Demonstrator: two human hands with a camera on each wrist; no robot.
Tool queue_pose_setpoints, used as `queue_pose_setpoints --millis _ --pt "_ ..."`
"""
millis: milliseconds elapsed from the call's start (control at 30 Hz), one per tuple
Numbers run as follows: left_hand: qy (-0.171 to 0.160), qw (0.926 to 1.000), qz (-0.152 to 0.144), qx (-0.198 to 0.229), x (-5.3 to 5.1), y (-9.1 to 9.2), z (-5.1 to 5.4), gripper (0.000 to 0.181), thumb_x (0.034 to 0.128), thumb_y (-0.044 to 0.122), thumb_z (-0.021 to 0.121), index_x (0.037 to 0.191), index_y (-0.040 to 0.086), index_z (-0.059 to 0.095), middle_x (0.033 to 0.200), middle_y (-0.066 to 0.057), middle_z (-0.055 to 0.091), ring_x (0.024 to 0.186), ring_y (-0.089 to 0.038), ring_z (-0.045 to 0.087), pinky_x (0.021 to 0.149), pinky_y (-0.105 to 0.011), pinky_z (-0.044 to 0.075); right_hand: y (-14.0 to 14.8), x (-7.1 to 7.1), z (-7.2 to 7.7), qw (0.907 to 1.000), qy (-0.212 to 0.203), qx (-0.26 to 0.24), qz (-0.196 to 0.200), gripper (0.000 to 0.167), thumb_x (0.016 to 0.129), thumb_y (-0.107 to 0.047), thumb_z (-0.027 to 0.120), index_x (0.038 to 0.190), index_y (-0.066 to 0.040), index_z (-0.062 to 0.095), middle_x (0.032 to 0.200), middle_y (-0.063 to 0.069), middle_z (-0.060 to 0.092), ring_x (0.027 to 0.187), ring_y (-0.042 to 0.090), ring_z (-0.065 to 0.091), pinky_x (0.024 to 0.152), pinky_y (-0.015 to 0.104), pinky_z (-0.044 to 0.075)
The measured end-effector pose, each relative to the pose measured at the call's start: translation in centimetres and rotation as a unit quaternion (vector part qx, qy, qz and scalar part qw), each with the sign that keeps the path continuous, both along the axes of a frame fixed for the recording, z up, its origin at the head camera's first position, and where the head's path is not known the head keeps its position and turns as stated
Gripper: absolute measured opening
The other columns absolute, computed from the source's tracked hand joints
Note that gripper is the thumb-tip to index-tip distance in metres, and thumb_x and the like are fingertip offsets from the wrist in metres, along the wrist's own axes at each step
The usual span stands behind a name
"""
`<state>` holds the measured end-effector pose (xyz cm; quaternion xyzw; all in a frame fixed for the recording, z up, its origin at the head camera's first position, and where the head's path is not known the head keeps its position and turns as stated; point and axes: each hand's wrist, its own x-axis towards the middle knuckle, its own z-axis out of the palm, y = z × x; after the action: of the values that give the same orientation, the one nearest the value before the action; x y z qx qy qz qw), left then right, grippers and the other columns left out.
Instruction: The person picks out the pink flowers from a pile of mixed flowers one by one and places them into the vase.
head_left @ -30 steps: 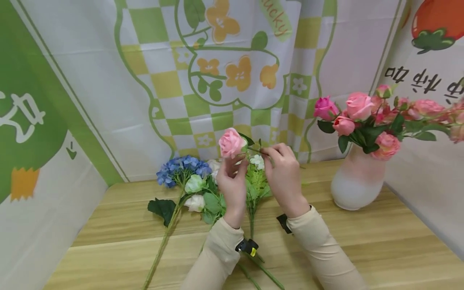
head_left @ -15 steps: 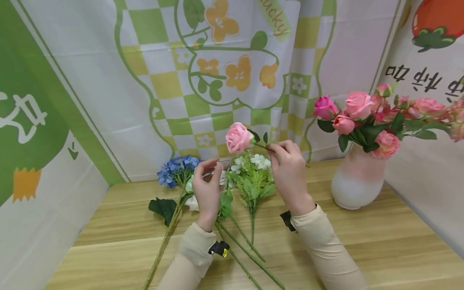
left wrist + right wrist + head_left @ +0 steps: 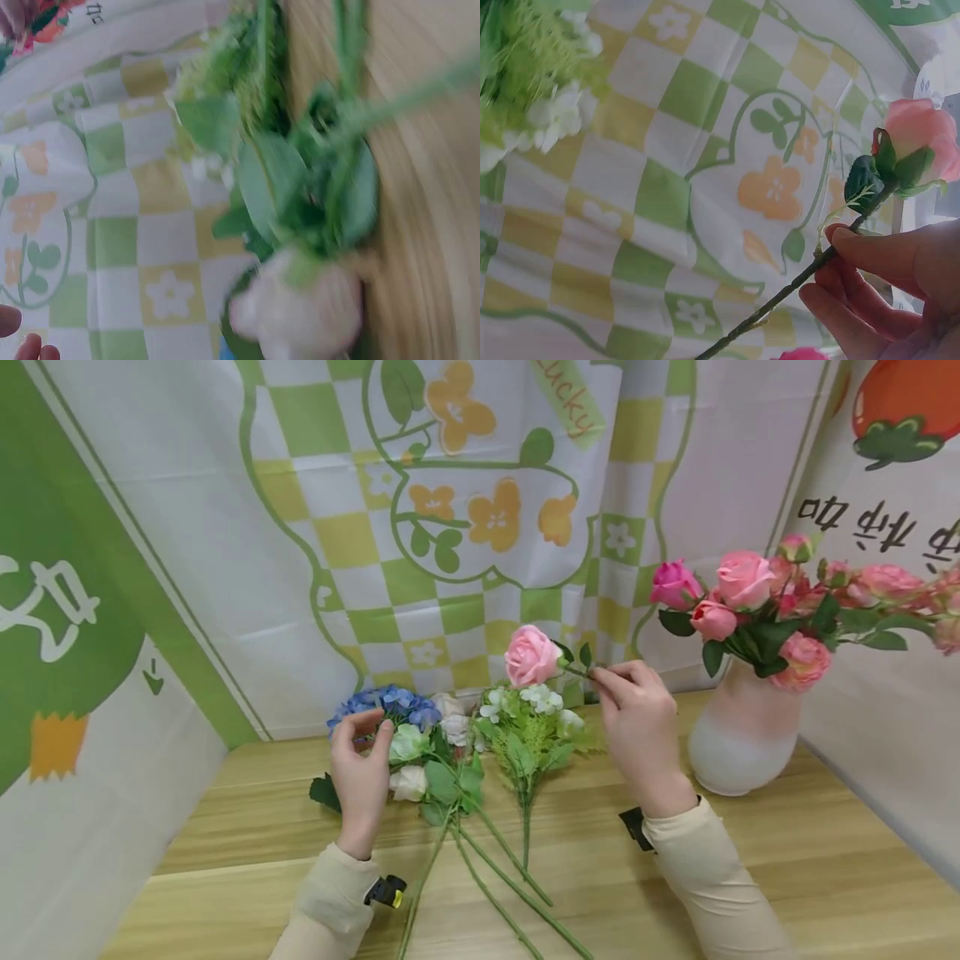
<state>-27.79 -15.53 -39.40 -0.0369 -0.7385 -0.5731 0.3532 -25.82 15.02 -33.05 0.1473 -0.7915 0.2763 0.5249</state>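
My right hand [image 3: 639,735] pinches the stem of a pink rose [image 3: 531,656] between thumb and fingers, above the table. In the right wrist view the rose [image 3: 922,139] has dark leaves under its bloom, and its stem slants down past the fingers. My left hand [image 3: 362,781] holds nothing, its fingers loosely bent in front of the blue hydrangea [image 3: 401,703]. I cannot tell whether it touches that flower. Beside it lie a pale green bloom [image 3: 409,742] and a cream rose [image 3: 408,783]. In the left wrist view only a few fingertips [image 3: 28,346] show.
A white-and-pink vase [image 3: 742,735] holding pink roses [image 3: 745,580] stands at the right. White-flowered greenery [image 3: 525,743] lies mid-table, with several long stems [image 3: 510,881] reaching towards the front edge. A checkered cloth [image 3: 345,535] hangs behind the wooden table [image 3: 225,877].
My left hand has come away from the rose bloom and moved left, towards the hydrangea. My right hand has carried the rose to the right, nearer the vase.
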Motion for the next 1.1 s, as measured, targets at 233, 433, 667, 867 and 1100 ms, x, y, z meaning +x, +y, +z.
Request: queue_pose_setpoints --millis 233,433,667,867,1100 --pt "-0.014 0.9982 0.052 -0.026 -0.1 -2.9 -0.6 0.021 0.0914 0.015 0.062 0.109 0.004 0.063 0.11 -0.007 0.058 0.096 -0.012 0.051 0.081 -0.03 0.042 2.2 0.1 0.5 0.9993 0.014 0.0 -0.034 0.007 0.082 0.001 0.071 0.086 0.002 0.075 0.078 0.017 0.063 0.07 0.033 0.061 0.063 0.043 0.051" --pt "-0.007 0.9975 0.056 -0.042 -0.1 -4.1 -0.9 0.021 0.0885 0.004 0.062 0.108 -0.001 0.063 0.111 -0.015 0.058 0.099 -0.025 0.052 0.083 -0.04 0.041 3.5 0.4 1.3 0.9985 0.019 0.006 -0.051 0.008 0.083 -0.002 0.07 0.087 0.001 0.076 0.08 0.017 0.063 0.073 0.033 0.06 0.064 0.045 0.049" --pt "-0.021 0.9936 0.071 -0.085 0.0 -5.6 -1.2 0.022 0.089 0.005 0.062 0.11 0.0 0.063 0.113 -0.016 0.058 0.105 -0.028 0.052 0.085 -0.034 0.038 4.4 0.7 2.1 0.9983 0.026 0.014 -0.05 0.009 0.084 -0.002 0.069 0.089 0.002 0.075 0.082 0.017 0.063 0.076 0.034 0.059 0.068 0.045 0.048" --pt "-0.025 0.9912 0.072 -0.108 0.0 -6.9 -1.2 0.025 0.0871 0.004 0.065 0.112 0.0 0.064 0.114 -0.017 0.06 0.112 -0.029 0.052 0.093 -0.041 0.039 5.0 0.7 3.1 0.9977 0.035 0.023 -0.053 0.011 0.085 -0.004 0.069 0.091 0.003 0.074 0.084 0.019 0.063 0.078 0.035 0.058 0.07 0.046 0.047" --pt "-0.056 0.9849 0.078 -0.144 0.6 -8.5 -1.7 0.03 0.0894 0.013 0.064 0.118 0.004 0.063 0.121 -0.015 0.059 0.114 -0.03 0.052 0.095 -0.043 0.038 5.7 0.6 4.1 0.997 0.043 0.035 -0.054 0.014 0.086 -0.005 0.068 0.093 0.006 0.073 0.087 0.021 0.061 0.081 0.037 0.057 0.074 0.045 0.048"
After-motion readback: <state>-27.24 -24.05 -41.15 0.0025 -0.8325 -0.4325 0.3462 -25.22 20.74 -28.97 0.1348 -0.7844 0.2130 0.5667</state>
